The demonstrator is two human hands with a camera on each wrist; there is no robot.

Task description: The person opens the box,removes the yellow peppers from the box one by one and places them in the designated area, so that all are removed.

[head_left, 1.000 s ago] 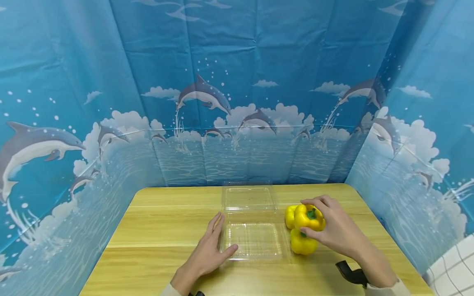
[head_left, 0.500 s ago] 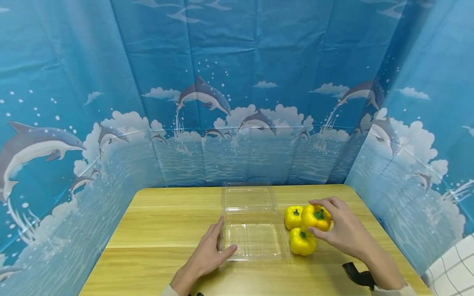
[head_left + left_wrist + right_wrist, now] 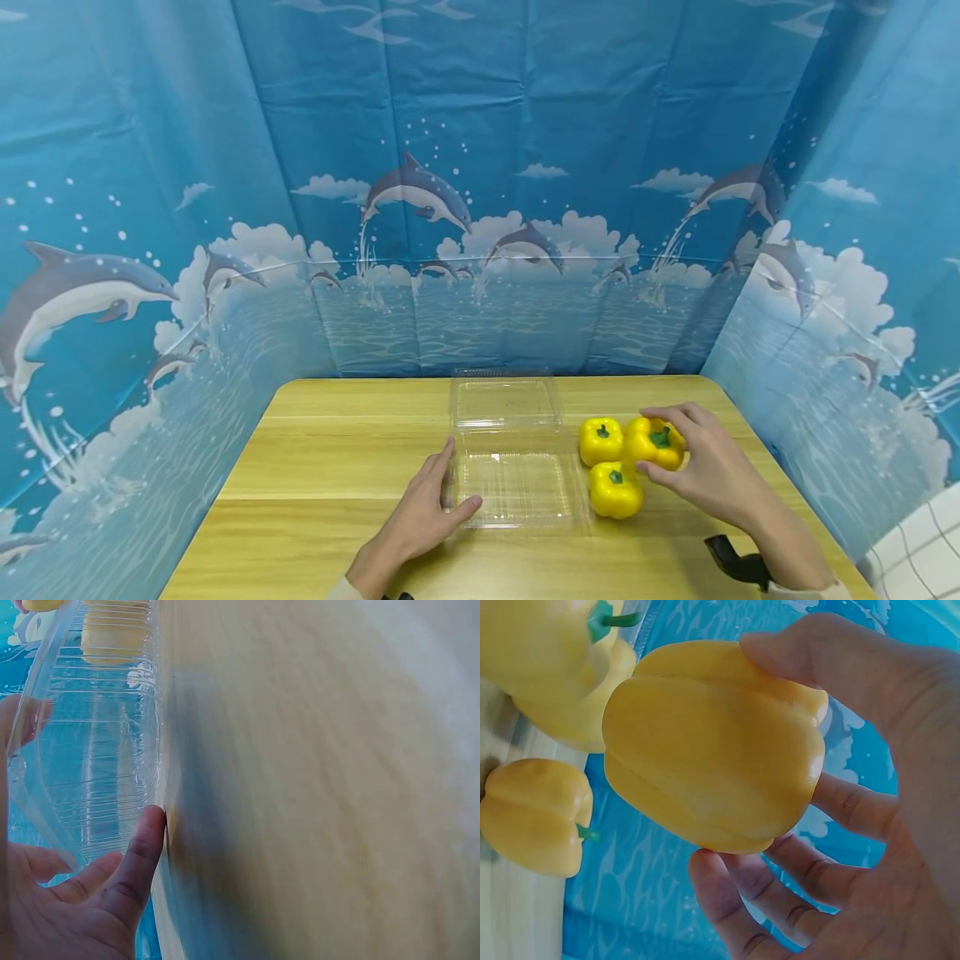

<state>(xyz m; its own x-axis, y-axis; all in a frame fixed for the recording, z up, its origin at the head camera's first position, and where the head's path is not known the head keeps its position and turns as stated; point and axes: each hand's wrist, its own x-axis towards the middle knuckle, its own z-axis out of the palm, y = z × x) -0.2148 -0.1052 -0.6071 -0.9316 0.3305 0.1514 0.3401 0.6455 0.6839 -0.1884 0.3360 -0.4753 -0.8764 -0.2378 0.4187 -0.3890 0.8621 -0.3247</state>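
A yellow bell pepper [image 3: 655,443] with a green stem is in my right hand [image 3: 708,462], which grips it between thumb and fingertips. The right wrist view shows the held bell pepper [image 3: 712,746] up close, clear of the palm. Beside it in the head view are a back bell pepper [image 3: 600,442] and a front bell pepper [image 3: 615,490]. My left hand [image 3: 420,504] rests at the left side of a clear plastic clamshell box [image 3: 517,487], thumb at the front edge, fingers straight along the side. The box lies with its lid [image 3: 506,402] folded back.
The wooden table [image 3: 322,467] has a blue dolphin-print curtain [image 3: 480,317] behind it and along both sides. In the right wrist view, another bell pepper [image 3: 536,817] sits lower left of the held one. White tiles [image 3: 918,542] show at far right.
My right hand has moved the held bell pepper to the right, uncovering more of the two beside it. My left hand stays at the box with hardly any movement.
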